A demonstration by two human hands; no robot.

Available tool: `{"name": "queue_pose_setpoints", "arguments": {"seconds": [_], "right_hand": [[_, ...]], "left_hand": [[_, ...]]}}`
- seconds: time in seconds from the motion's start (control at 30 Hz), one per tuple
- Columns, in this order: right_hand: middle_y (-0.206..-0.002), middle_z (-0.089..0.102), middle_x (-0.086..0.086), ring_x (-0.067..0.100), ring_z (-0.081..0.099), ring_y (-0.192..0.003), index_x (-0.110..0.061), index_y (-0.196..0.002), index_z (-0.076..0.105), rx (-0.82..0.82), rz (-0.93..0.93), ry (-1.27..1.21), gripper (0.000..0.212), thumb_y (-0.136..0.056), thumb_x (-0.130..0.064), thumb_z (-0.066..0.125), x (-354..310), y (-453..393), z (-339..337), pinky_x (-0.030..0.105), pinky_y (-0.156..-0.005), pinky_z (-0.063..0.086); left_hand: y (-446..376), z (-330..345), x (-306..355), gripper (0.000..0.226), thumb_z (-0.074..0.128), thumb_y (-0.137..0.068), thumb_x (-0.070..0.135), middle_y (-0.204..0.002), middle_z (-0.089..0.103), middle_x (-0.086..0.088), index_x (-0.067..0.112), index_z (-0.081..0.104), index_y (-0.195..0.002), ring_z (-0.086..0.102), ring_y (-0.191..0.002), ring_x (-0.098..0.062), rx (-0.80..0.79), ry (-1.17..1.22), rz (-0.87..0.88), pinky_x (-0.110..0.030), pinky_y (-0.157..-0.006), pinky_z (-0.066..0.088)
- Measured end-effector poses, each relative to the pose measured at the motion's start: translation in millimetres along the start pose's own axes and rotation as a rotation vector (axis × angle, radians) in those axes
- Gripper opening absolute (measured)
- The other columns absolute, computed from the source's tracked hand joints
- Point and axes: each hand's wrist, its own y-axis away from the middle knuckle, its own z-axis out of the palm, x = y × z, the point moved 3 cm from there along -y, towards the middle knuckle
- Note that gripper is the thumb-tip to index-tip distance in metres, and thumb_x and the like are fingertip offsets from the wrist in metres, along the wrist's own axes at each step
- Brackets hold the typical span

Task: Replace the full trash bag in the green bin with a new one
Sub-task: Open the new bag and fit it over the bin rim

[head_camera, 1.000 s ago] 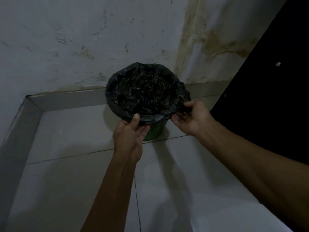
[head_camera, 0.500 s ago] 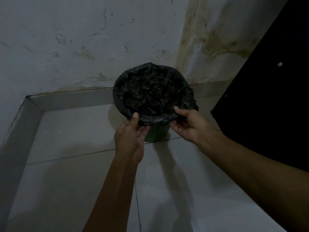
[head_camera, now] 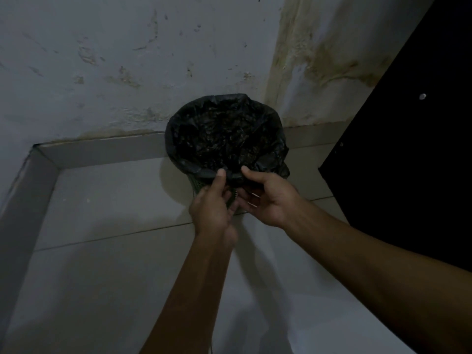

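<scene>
the green bin (head_camera: 198, 186) was seen on the tiled floor (head_camera: 102, 277) in a corner, just beside the stained wall (head_camera: 102, 60) and its skirting (head_camera: 102, 149), with only a strip of its mesh side exposed below the bag. the black trash bag (head_camera: 224, 134) was found lining it, its rim folded over the bin's lip all round. the near edge of that fold was pinched by the left hand (head_camera: 213, 209), thumb on top and fingers tucked beneath; the same edge, just beside, was grasped by the right hand (head_camera: 265, 198) in the same way, the two hands nearly touching.

the step in hand was judged to be work on the bag's rim at the front lip; whether a full bag was being freed or a fresh one seated could not be told, the interior being too dark. the next move was thought to call for the fold to be worked round the lip while the bin was kept from tipping.

little room was left behind the bin by the wall, and a dark door panel (head_camera: 408, 149) stood near on the right; open floor was offered toward the person and to the left.
</scene>
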Motion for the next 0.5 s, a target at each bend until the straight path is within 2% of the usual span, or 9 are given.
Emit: {"name": "queue_pose_setpoints", "arguments": {"seconds": [0.1, 0.2, 0.3, 0.4, 0.47, 0.5], "right_hand": [[-0.087, 0.064, 0.01, 0.022, 0.062, -0.082, -0.009, -0.09, 0.063, -0.04, 0.023, -0.091, 0.009, -0.085, -0.017, 0.063, -1, 4, -8, 0.038, -0.089, 0.051], [-0.099, 0.06, 0.014, 0.029, 0.062, -0.088, -0.009, -0.095, 0.058, 0.002, 0.029, -0.155, 0.017, -0.083, -0.02, 0.054, -2, 6, -18, 0.044, -0.087, 0.051], [-0.094, 0.058, 0.013, 0.027, 0.06, -0.084, -0.01, -0.085, 0.054, 0.107, 0.006, -0.134, 0.013, -0.089, -0.022, 0.052, -5, 5, -26, 0.043, -0.088, 0.05], [-0.095, 0.057, 0.009, 0.021, 0.055, -0.077, -0.01, -0.09, 0.057, 0.249, 0.019, -0.036, 0.015, -0.093, -0.024, 0.058, -11, 0, -33, 0.036, -0.066, 0.052], [-0.1, 0.049, 0.005, 0.018, 0.048, -0.076, -0.013, -0.1, 0.057, 0.367, 0.049, 0.005, 0.016, -0.09, -0.023, 0.065, -15, -1, -37, 0.033, -0.051, 0.047], [-0.094, 0.046, 0.004, 0.017, 0.045, -0.073, -0.013, -0.098, 0.057, 0.404, 0.065, 0.013, 0.015, -0.089, -0.02, 0.067, -17, -1, -38, 0.031, -0.047, 0.046]], "left_hand": [[-8, -2, 6, 0.005, 0.06, -0.092, 0.018, -0.099, 0.067, -0.008, 0.013, 0.062, -0.092, 0.063, -0.094, -0.02, -0.02, 0.063, -0.001, -0.029, -0.075, 0.052], [-10, 0, 10, 0.001, 0.059, -0.092, 0.011, -0.102, 0.065, -0.01, 0.011, 0.06, -0.093, 0.063, -0.095, -0.019, -0.022, 0.167, -0.015, -0.032, -0.089, 0.052], [-8, 0, 5, 0.007, 0.062, -0.09, 0.006, -0.104, 0.065, -0.012, 0.008, 0.06, -0.096, 0.063, -0.093, -0.019, -0.014, 0.187, -0.036, -0.03, -0.082, 0.054], [-6, -1, 0, 0.006, 0.063, -0.089, 0.008, -0.098, 0.064, -0.012, 0.008, 0.06, -0.095, 0.062, -0.089, -0.021, -0.008, 0.174, -0.09, -0.032, -0.085, 0.053], [-7, -2, -1, 0.004, 0.063, -0.09, 0.011, -0.094, 0.063, -0.01, 0.009, 0.06, -0.092, 0.061, -0.087, -0.02, -0.01, 0.139, -0.094, -0.028, -0.078, 0.053], [-7, -3, 0, 0.002, 0.062, -0.09, 0.011, -0.092, 0.062, -0.009, 0.01, 0.06, -0.091, 0.06, -0.085, -0.019, -0.01, 0.128, -0.09, -0.027, -0.074, 0.052]]}}
